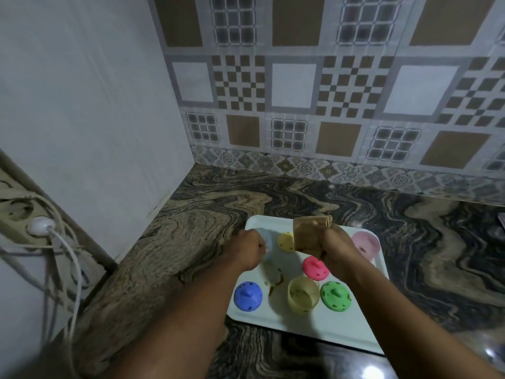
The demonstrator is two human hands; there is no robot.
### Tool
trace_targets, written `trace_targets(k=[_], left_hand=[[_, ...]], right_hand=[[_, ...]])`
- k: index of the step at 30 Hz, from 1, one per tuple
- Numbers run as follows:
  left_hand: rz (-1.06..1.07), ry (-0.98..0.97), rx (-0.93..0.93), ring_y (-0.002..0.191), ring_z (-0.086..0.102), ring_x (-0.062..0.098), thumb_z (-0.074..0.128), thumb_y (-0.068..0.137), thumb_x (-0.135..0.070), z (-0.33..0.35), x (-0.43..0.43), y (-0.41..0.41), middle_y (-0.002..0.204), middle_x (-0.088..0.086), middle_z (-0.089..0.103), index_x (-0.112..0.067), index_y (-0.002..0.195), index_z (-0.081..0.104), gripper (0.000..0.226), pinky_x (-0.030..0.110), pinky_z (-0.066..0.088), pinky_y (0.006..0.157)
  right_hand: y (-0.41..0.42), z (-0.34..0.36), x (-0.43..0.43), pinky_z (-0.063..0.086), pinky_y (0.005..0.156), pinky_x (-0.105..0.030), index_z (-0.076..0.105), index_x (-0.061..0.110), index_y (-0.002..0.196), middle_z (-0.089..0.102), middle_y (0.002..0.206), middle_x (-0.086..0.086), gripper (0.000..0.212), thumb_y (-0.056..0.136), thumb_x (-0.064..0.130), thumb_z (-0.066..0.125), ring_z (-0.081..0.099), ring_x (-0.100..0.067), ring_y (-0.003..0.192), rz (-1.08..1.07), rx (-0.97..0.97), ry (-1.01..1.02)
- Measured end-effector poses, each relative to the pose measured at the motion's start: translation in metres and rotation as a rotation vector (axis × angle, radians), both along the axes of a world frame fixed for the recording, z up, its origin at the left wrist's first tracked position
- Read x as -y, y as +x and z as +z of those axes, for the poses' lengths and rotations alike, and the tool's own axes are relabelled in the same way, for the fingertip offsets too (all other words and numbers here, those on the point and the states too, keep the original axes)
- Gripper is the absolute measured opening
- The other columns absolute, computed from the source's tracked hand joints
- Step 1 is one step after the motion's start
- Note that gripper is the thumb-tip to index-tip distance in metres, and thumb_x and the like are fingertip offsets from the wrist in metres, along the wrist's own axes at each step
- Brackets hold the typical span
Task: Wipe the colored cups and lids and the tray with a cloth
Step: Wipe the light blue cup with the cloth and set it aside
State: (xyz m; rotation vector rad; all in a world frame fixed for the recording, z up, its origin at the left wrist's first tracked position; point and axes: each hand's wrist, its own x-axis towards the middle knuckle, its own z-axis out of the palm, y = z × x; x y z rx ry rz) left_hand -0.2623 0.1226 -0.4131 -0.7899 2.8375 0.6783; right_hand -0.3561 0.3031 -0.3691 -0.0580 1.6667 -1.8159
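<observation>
A white tray (303,328) lies on the marbled counter, with brown smears near its middle. On it sit a blue lid (247,296), a green lid (335,296), a red-pink lid (314,267), a yellow lid (285,242), a yellow cup (303,295) and a pink cup (366,245). My left hand (247,248) grips a pale blue cup (266,242) just above the tray's far left part. My right hand (334,248) holds a beige-brown cloth (308,235) up beside that cup.
A patterned tile wall rises behind the counter (410,242). A white panel (95,132) stands at the left, with a power strip (24,214), a white plug (41,225) and cables beside it.
</observation>
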Motion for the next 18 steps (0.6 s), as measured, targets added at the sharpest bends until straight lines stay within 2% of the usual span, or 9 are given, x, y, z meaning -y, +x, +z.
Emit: trace_targets(k=[2, 4, 7, 9, 11, 13, 15, 17, 18], left_hand=[[0.042, 0.184, -0.090, 0.082, 0.070, 0.025, 0.066, 0.091, -0.029, 0.001, 0.010, -0.002, 0.084, 0.013, 0.074, -0.009, 0.076, 0.075, 0.027, 0.035, 0.058, 0.075], [0.081, 0.340, -0.143, 0.077, 0.069, 0.013, 0.070, 0.091, -0.027, 0.012, 0.017, -0.001, 0.090, 0.006, 0.077, -0.015, 0.088, 0.081, 0.017, 0.027, 0.057, 0.075], [0.105, 0.494, -0.136, 0.065, 0.062, 0.004, 0.065, 0.095, -0.021, 0.031, 0.031, 0.003, 0.086, -0.001, 0.077, -0.023, 0.096, 0.080, 0.016, 0.021, 0.052, 0.065], [0.114, 0.563, -0.152, 0.054, 0.058, 0.002, 0.064, 0.097, -0.021, 0.045, 0.042, 0.013, 0.070, -0.005, 0.073, -0.026, 0.091, 0.079, 0.017, 0.022, 0.050, 0.060], [0.093, 0.601, -0.169, 0.054, 0.057, 0.007, 0.066, 0.095, -0.022, 0.056, 0.049, 0.024, 0.070, 0.003, 0.070, -0.022, 0.097, 0.078, 0.012, 0.024, 0.048, 0.060], [0.073, 0.642, -0.196, 0.054, 0.055, 0.010, 0.067, 0.094, -0.021, 0.064, 0.048, 0.031, 0.071, 0.009, 0.067, -0.014, 0.109, 0.076, 0.018, 0.024, 0.047, 0.060], [0.074, 0.693, -0.239, 0.052, 0.053, 0.005, 0.068, 0.094, -0.019, 0.071, 0.046, 0.033, 0.064, 0.003, 0.064, -0.010, 0.114, 0.074, 0.023, 0.020, 0.046, 0.055], [0.058, 0.694, -0.236, 0.053, 0.055, 0.001, 0.068, 0.093, -0.018, 0.079, 0.046, 0.032, 0.069, 0.000, 0.068, -0.008, 0.118, 0.072, 0.027, 0.017, 0.047, 0.055], [0.043, 0.679, -0.214, 0.059, 0.058, -0.002, 0.069, 0.093, -0.018, 0.082, 0.047, 0.031, 0.081, 0.000, 0.073, -0.007, 0.120, 0.071, 0.029, 0.015, 0.049, 0.061]], right_hand=[[0.012, -0.009, 0.009, 0.051, 0.097, -0.049, 0.068, 0.013, 0.111, 0.065, 0.124, -0.029, 0.029, 0.102, 0.003, 0.042, 0.064, -0.038, 0.107, -0.007, -0.349, 0.151], [0.031, -0.021, 0.019, 0.043, 0.109, -0.040, 0.061, 0.022, 0.131, 0.060, 0.140, -0.007, 0.030, 0.106, 0.020, 0.044, 0.055, -0.021, 0.125, 0.142, -0.656, 0.265], [0.056, -0.028, 0.037, 0.022, 0.123, -0.033, 0.037, 0.033, 0.153, 0.034, 0.158, 0.015, 0.071, 0.094, 0.072, 0.035, 0.027, -0.005, 0.148, 0.337, -0.688, 0.214], [0.053, -0.026, 0.048, 0.023, 0.124, -0.038, 0.040, 0.036, 0.151, 0.036, 0.158, 0.013, 0.082, 0.087, 0.084, 0.021, 0.030, -0.010, 0.148, 0.376, -0.618, 0.176], [0.041, -0.018, 0.060, 0.037, 0.116, -0.051, 0.055, 0.017, 0.141, 0.059, 0.141, -0.012, 0.078, 0.096, 0.072, 0.021, 0.051, -0.029, 0.134, 0.372, -0.452, 0.166], [0.022, -0.013, 0.069, 0.045, 0.105, -0.061, 0.059, 0.003, 0.129, 0.069, 0.114, -0.022, 0.062, 0.106, 0.051, 0.027, 0.061, -0.043, 0.116, 0.283, -0.033, 0.093], [0.011, -0.011, 0.072, 0.049, 0.100, -0.060, 0.057, 0.002, 0.131, 0.069, 0.118, -0.026, 0.054, 0.108, 0.041, 0.030, 0.061, -0.047, 0.116, 0.271, 0.381, -0.017], [0.009, -0.007, 0.068, 0.058, 0.084, -0.055, 0.057, 0.000, 0.131, 0.066, 0.123, -0.028, 0.053, 0.107, 0.040, 0.031, 0.064, -0.046, 0.109, 0.288, 0.539, -0.107], [0.009, -0.006, 0.068, 0.060, 0.076, -0.052, 0.058, -0.001, 0.130, 0.066, 0.122, -0.029, 0.053, 0.106, 0.039, 0.032, 0.065, -0.045, 0.103, 0.289, 0.562, -0.125]])
